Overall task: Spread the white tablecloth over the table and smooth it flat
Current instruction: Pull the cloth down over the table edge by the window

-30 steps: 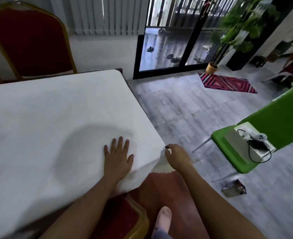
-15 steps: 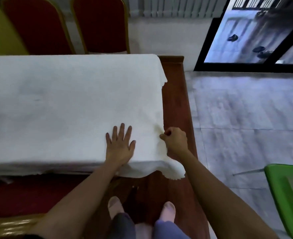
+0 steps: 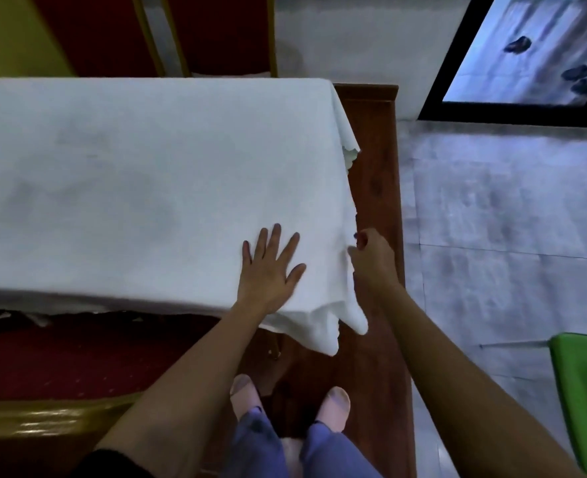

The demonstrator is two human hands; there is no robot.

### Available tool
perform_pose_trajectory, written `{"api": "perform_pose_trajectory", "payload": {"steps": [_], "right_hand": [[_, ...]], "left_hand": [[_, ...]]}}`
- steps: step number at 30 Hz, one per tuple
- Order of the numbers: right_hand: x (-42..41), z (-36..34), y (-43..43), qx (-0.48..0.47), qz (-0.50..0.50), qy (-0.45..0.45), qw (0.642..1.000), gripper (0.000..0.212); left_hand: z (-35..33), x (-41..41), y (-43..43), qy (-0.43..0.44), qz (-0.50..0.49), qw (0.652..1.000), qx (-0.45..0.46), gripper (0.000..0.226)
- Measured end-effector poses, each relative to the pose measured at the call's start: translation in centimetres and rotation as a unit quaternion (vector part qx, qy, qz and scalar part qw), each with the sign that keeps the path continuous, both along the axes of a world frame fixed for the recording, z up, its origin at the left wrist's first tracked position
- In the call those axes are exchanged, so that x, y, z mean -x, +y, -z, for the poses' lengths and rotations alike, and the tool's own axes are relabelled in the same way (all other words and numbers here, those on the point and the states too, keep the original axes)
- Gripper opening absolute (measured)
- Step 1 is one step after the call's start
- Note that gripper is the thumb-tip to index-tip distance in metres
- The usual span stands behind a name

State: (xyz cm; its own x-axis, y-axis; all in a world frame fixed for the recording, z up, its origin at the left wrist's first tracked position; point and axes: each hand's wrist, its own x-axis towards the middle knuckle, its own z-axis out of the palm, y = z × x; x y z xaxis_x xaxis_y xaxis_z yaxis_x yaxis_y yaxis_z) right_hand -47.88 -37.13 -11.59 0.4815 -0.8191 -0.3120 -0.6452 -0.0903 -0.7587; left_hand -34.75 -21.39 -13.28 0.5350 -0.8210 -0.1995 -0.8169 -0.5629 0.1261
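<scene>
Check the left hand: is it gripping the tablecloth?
No, the left hand lies flat with fingers spread on the tablecloth.

No readable text

No letters, numbers, labels, brands or signs can be made out on the white tablecloth (image 3: 130, 167), the red chair backs (image 3: 223, 32), the green chair (image 3: 585, 391) or the grey floor (image 3: 509, 236). The faint grey smudges on the cloth form no characters.
</scene>
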Motion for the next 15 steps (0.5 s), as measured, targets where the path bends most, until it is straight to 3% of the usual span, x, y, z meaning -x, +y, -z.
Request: {"api": "perform_pose_trajectory", "payload": {"steps": [4,7,12,15], "right_hand": [[4.0,2.9,4.1,-0.008,-0.143,0.012,0.990,0.027],[4.6,4.4,6.1,0.033,-0.240,0.037,0.969,0.050],[2.9,6.4,6.6,0.125,-0.155,0.033,0.979,0.041],[2.8,6.0,6.0,0.112,-0.044,-0.002,0.993,0.028]], "left_hand": [[0.4,-0.2,-0.5,-0.042,-0.003,0.999,0.019,0.065],[0.8,-0.2,-1.1,-0.065,-0.007,0.997,0.033,0.064],[0.9,-0.5,-3.9,-0.066,-0.021,0.997,0.043,0.064],[0.9,-0.9,-6.5,-0.065,-0.033,0.997,0.038,0.064]]}}
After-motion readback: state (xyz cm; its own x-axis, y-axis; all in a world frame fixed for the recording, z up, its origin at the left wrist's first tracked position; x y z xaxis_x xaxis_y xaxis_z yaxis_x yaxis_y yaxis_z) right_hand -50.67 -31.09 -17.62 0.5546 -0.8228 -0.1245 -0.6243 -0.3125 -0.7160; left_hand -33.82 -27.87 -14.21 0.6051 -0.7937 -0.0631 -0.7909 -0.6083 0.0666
